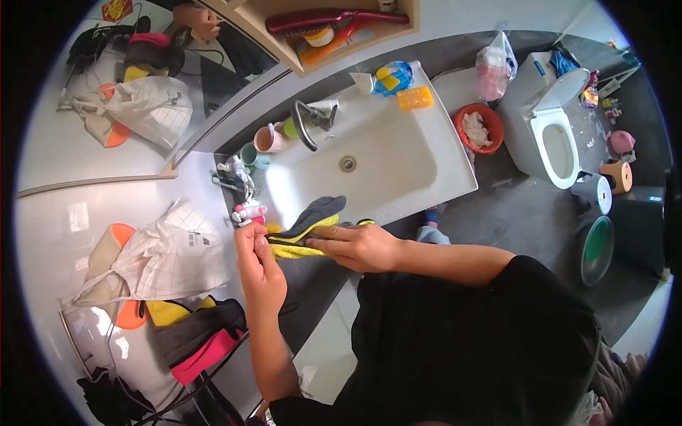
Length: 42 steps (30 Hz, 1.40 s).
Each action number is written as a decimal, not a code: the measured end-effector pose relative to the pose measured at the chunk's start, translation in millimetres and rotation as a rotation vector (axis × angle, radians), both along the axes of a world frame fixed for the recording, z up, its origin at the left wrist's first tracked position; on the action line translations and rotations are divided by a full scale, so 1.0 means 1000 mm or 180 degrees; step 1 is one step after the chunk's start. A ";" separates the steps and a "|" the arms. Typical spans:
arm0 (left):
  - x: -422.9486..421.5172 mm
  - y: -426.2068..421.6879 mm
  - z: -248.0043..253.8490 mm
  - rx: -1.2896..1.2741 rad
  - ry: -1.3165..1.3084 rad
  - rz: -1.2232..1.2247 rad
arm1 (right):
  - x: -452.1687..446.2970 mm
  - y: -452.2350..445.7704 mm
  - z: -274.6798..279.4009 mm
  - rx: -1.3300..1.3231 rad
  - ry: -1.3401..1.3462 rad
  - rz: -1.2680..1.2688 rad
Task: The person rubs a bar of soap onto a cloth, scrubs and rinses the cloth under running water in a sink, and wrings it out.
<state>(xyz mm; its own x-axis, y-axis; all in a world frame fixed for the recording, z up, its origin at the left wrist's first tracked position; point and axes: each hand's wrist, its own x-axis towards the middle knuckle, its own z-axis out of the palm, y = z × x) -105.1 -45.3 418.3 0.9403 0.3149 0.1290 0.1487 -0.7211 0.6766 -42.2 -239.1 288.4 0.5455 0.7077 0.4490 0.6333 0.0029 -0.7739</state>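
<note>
A grey and yellow cloth (304,231), folded over, is held between both hands near the front left edge of the white sink basin (398,153). My left hand (261,271) pinches its left end between thumb and fingers. From the right, my right hand (364,248) grips the cloth's lower right part, fingers pointing left; its thumb is hidden. One grey end sticks up over the basin rim. The black faucet (302,124) stands behind the basin, apart from the cloth.
Cups (268,139) and small tubes (250,211) stand left of the basin. An orange soap-like item (415,98) lies at its back right. Cloths (199,334) and a white bag (177,248) hang at left. A red bin (478,128) and toilet (556,150) are right.
</note>
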 end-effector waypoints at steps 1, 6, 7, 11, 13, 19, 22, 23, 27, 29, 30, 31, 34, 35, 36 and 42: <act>0.000 -0.002 0.003 0.0012 0.0014 0.0012 | -0.001 0.000 0.000 0.0012 0.0014 0.0012; -0.006 -0.002 0.013 0.0107 -0.0097 -0.0041 | 0.020 0.000 0.010 -0.0198 0.3029 0.1107; -0.006 -0.003 0.015 0.0108 -0.0096 -0.0060 | 0.019 0.007 0.004 -0.0188 0.3030 0.1090; -0.006 -0.007 0.016 -0.0010 -0.0179 -0.0308 | 0.012 0.042 -0.004 0.0887 0.1537 0.0196; -0.006 -0.008 0.018 -0.0062 -0.0163 -0.0333 | 0.011 0.046 0.004 0.0676 0.2079 -0.0120; -0.010 -0.006 0.021 -0.0160 -0.0043 -0.0325 | 0.021 0.046 -0.001 0.0641 0.1766 0.0234; -0.016 0.000 0.022 -0.0273 0.0067 -0.0285 | 0.039 0.049 -0.027 0.1254 0.1517 0.0341; -0.016 0.002 0.022 -0.0263 0.0079 -0.0289 | 0.048 0.044 -0.025 0.1266 0.1527 0.0338; -0.010 0.008 0.021 0.0131 -0.0283 -0.0367 | 0.066 0.012 0.000 0.0536 0.1425 0.0452; -0.008 0.011 0.024 0.0201 -0.0297 -0.0415 | 0.072 0.006 0.001 0.0449 0.1301 0.0992; -0.008 0.012 0.026 0.0213 -0.0348 -0.0412 | 0.079 0.002 0.003 0.0456 0.1326 0.0985; -0.007 0.012 0.028 0.0221 -0.0399 -0.0404 | 0.090 -0.003 0.007 0.0625 0.1141 0.1500; -0.007 0.006 0.036 -0.0023 -0.0380 -0.0395 | 0.104 -0.014 0.003 0.0480 0.0651 0.1876; -0.006 0.003 0.038 -0.0054 -0.0396 -0.0430 | 0.105 -0.016 0.002 0.0164 0.0347 0.1734; -0.007 0.000 0.041 -0.0052 -0.0387 -0.0431 | 0.103 -0.016 0.001 0.0030 0.0278 0.1608; -0.009 -0.016 0.053 0.0047 -0.0002 -0.0355 | 0.082 -0.003 -0.016 -0.0476 -0.0522 0.0968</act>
<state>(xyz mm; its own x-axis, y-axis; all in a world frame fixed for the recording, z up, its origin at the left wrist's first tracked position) -114.3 -61.0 470.9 0.9693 0.2063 0.1334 0.0665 -0.7431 0.6659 39.9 -242.4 272.6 0.2298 0.8907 0.3923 0.7364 0.1044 -0.6684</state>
